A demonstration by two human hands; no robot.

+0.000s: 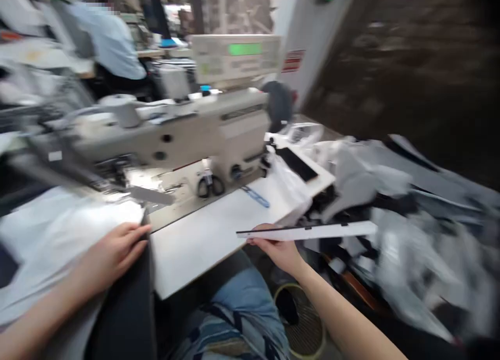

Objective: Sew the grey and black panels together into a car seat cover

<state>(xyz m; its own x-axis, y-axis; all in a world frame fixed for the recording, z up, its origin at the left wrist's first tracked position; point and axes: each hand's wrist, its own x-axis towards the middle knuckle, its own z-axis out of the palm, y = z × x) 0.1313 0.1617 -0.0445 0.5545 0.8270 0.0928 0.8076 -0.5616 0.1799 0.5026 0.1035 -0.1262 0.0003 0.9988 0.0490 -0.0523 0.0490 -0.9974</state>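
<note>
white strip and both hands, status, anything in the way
Left hand on dark fabric. Right hand gripping white strip. Scissors and blue tool by sewing machine.

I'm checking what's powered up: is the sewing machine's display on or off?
On: the display glows green on the panel above the sewing machine.

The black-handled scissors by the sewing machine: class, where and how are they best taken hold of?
Probably by the black finger loops of the scissors, coming from the near side: these loops lie nearer the camera, while the paler blade end points away.
</note>
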